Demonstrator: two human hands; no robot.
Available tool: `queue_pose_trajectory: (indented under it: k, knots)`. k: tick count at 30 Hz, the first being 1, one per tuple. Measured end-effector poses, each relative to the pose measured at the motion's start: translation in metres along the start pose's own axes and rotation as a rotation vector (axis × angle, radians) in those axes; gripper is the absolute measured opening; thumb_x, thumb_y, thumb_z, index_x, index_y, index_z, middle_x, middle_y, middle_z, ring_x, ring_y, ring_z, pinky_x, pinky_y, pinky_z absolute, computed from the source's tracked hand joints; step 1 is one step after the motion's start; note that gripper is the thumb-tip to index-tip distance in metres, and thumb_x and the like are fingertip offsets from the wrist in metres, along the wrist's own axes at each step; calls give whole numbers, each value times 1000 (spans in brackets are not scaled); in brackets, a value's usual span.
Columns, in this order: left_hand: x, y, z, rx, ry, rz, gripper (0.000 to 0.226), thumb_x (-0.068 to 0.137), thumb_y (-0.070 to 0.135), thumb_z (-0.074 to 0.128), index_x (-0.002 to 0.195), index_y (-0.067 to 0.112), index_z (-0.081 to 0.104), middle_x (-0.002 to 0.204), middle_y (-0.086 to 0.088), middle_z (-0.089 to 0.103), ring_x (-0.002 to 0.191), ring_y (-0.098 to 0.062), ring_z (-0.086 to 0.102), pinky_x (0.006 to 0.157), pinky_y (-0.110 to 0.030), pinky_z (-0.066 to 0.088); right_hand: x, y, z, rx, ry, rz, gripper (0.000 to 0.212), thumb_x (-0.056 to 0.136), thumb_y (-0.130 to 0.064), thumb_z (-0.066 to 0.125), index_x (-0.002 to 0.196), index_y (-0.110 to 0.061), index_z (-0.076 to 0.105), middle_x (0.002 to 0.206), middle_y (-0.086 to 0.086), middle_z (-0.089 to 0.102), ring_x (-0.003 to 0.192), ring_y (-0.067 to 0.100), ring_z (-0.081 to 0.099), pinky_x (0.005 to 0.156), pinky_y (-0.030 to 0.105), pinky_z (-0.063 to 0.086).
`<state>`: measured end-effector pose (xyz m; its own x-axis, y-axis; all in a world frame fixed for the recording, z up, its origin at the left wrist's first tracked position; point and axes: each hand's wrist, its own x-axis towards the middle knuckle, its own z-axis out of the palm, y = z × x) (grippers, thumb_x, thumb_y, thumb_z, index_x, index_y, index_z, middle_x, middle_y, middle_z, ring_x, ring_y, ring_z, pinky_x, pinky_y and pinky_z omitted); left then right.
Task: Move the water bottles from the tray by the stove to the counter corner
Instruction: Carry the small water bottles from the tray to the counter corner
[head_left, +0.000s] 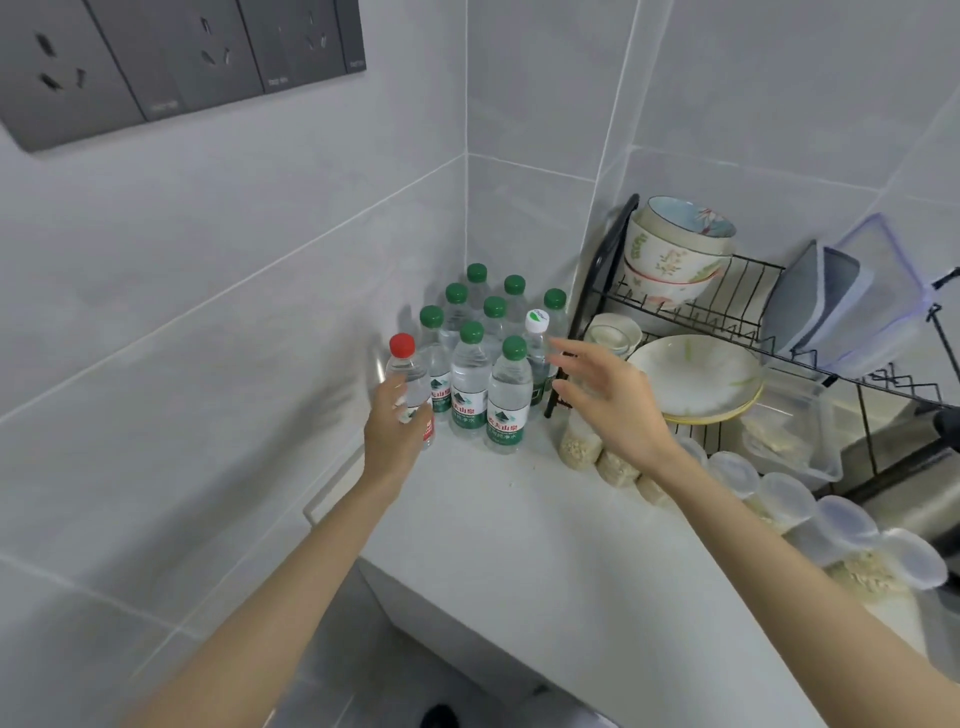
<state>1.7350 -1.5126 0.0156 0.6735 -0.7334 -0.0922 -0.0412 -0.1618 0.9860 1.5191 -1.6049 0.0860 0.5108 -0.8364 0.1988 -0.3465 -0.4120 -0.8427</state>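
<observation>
Several green-capped water bottles (468, 379) stand upright in a cluster in the counter corner (467, 499) against the tiled walls. A white-capped bottle (537, 343) stands at the cluster's right side. My left hand (389, 431) grips a red-capped bottle (408, 374) at the cluster's left edge, upright and low over the counter; whether its base touches the counter is hidden. My right hand (608, 400) hovers with spread fingers just right of the white-capped bottle, holding nothing. No tray or stove is in view.
A black wire dish rack (753, 312) with bowls, plates and plastic boxes stands right of the bottles. A row of lidded plastic cups (779, 499) with grain lies along the counter's right side. Wall sockets (156, 57) sit at upper left.
</observation>
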Motion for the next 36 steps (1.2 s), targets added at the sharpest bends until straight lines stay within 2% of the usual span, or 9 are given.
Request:
queue_pose_trajectory:
  k: [2, 5, 9, 14, 18, 23, 27, 30, 36]
  knots:
    - [-25, 16, 5, -9, -41, 26, 50, 89, 7, 60, 134, 22, 46, 130, 4, 49, 107, -9, 54, 76, -15, 45, -18, -5, -13, 42, -9, -12, 41, 89, -9, 64, 127, -25, 58, 121, -11, 67, 117, -5, 57, 102, 38, 48]
    - [-60, 37, 15, -3, -113, 63, 47, 90, 8, 59, 133, 21, 48, 128, 5, 54, 109, -12, 58, 89, -25, 48, -46, -11, -32, 91, -10, -18, 41, 90, -7, 63, 127, -23, 57, 121, -7, 67, 118, -2, 57, 104, 35, 47]
    - [-100, 60, 32, 26, -178, 131, 43, 91, 9, 58, 130, 25, 51, 128, 8, 55, 111, -9, 57, 75, -9, 44, -81, -15, -60, 104, 12, -18, 41, 90, -6, 63, 127, -23, 57, 118, -7, 68, 116, -3, 58, 101, 35, 49]
    - [-135, 79, 52, 30, -278, 193, 44, 91, 8, 58, 130, 26, 51, 127, 8, 55, 105, -4, 59, 65, -4, 46, -124, -21, -88, 70, 116, 13, 40, 89, -5, 64, 123, -25, 59, 116, -6, 68, 113, -2, 60, 101, 30, 49]
    - [-152, 91, 66, 65, -365, 246, 45, 91, 10, 57, 132, 28, 50, 128, 10, 56, 104, -2, 60, 77, -10, 46, -158, -25, -107, 21, 185, 69, 40, 89, -8, 65, 125, -23, 59, 117, -6, 68, 111, 6, 63, 104, 34, 47]
    - [-175, 110, 86, 51, -551, 299, 46, 93, 10, 57, 135, 25, 48, 129, 7, 55, 102, 3, 59, 73, -9, 45, -206, -35, -127, -52, 321, 117, 41, 89, -9, 65, 125, -27, 59, 117, -8, 68, 111, 0, 61, 104, 36, 46]
    - [-202, 124, 98, 49, -716, 337, 43, 92, 8, 57, 130, 27, 50, 134, 0, 55, 108, -7, 60, 83, -15, 48, -253, -50, -137, -104, 448, 169, 40, 89, -12, 64, 127, -27, 58, 118, -10, 67, 109, 0, 62, 103, 35, 48]
    - [-228, 133, 109, 49, -818, 380, 42, 92, 10, 58, 130, 27, 50, 132, 2, 56, 105, -4, 60, 74, -9, 47, -290, -61, -145, -134, 534, 205, 38, 89, -12, 64, 124, -27, 59, 117, -12, 67, 107, -1, 62, 100, 33, 50]
    - [-304, 148, 138, 42, -1063, 449, 44, 93, 11, 57, 135, 21, 48, 132, 1, 55, 107, -10, 60, 76, -12, 49, -377, -86, -163, -215, 735, 298, 41, 88, -12, 66, 126, -26, 59, 118, -9, 67, 108, 6, 64, 99, 34, 51]
